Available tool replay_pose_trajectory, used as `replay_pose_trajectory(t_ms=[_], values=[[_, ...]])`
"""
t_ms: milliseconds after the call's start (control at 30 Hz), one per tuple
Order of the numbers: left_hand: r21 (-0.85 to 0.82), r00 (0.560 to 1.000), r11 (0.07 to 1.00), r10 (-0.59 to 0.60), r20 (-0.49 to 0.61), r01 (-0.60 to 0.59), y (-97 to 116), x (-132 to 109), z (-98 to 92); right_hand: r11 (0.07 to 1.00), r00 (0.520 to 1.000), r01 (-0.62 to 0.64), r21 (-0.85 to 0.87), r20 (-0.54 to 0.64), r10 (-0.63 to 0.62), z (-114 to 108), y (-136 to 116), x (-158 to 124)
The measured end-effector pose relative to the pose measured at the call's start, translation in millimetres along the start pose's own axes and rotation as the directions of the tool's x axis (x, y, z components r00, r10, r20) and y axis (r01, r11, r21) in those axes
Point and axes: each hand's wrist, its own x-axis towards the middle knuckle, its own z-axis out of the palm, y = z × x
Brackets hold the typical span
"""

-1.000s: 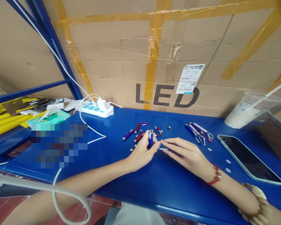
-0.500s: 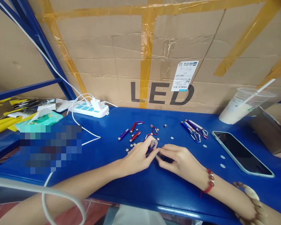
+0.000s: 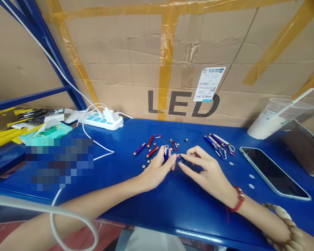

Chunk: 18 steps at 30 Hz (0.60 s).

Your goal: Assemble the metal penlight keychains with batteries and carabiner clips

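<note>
My left hand (image 3: pixel 157 170) is closed around a small blue keychain flashlight (image 3: pixel 166 152), whose silver end points up between thumb and fingers. Close beside it, the thumb and index finger of my right hand (image 3: pixel 202 165) pinch a blue carabiner clip (image 3: pixel 181 159); whether it joins the flashlight is hidden by the fingertips. Behind my left hand lie a purple flashlight (image 3: pixel 139 149), a red flashlight (image 3: pixel 152 151) and a red one with a purple carabiner (image 3: pixel 150 141). A red carabiner with a silver cap (image 3: pixel 174 144) lies just beyond the hands. Several button cells (image 3: pixel 143 166) are scattered near my left fingers.
Flashlights with carabiners (image 3: pixel 216 144) lie grouped at the right, near small white discs (image 3: pixel 251 176) and a phone (image 3: pixel 274 172). A plastic cup (image 3: pixel 267 118) stands behind. At left are a power strip (image 3: pixel 104 120), white cable (image 3: pixel 54 200) and tissue pack (image 3: pixel 51 131). A carton (image 3: pixel 136 69) backs the table.
My left hand has turned the blue flashlight more upright, showing its silver end. My right fingers have lifted and spread somewhat, bringing the blue carabiner into view. The whole view has shifted slightly.
</note>
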Motion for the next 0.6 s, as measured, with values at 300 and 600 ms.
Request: replay_pose_trajectory(t_ms=[300, 600], values=[[-0.104, 0.977, 0.994, 0.005, 0.214, 0.018, -5, 4, -2.9, 0.957, 0.973, -0.166, 0.237, 0.199, 0.119, 2, 1, -1], [-0.03, 0.985, 0.992, 0.125, 0.118, -0.123, -4, 0, -5.0, 0.974, 0.974, 0.214, -0.079, 0.093, -0.206, 0, 7, -4]])
